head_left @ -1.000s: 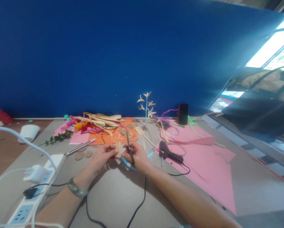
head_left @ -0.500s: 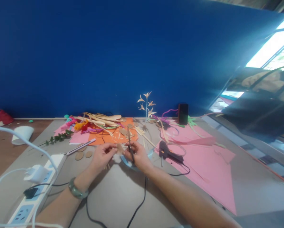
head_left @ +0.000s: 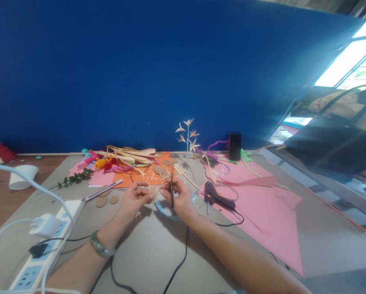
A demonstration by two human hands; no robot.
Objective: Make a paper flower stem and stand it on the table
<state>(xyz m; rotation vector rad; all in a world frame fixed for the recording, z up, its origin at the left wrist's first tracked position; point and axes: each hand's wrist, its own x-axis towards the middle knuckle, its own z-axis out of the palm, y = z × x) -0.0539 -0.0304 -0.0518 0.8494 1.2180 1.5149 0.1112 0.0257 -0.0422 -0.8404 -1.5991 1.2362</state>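
My left hand (head_left: 133,201) pinches a small tan leaf strip (head_left: 154,191) over the grey table (head_left: 152,253). My right hand (head_left: 180,199) grips dark scissors (head_left: 171,188), blades pointing up and away, right beside the strip. Both hands meet above a pale blue disc (head_left: 163,208) lying on the table. A green bracelet (head_left: 98,246) is on my left wrist.
A black glue gun (head_left: 217,197) lies on pink paper (head_left: 264,208) at the right, its cord running toward me. A white power strip (head_left: 45,245) sits left. Orange paper (head_left: 140,173), dried leaf strips, brown discs, a leaf flower stem (head_left: 188,136), a dark phone (head_left: 234,146) and a white cup (head_left: 19,178) lie beyond.
The scissors have swung from leaning left to nearly upright, and both hands shifted slightly right and away. The white cup at the left has rolled further left.
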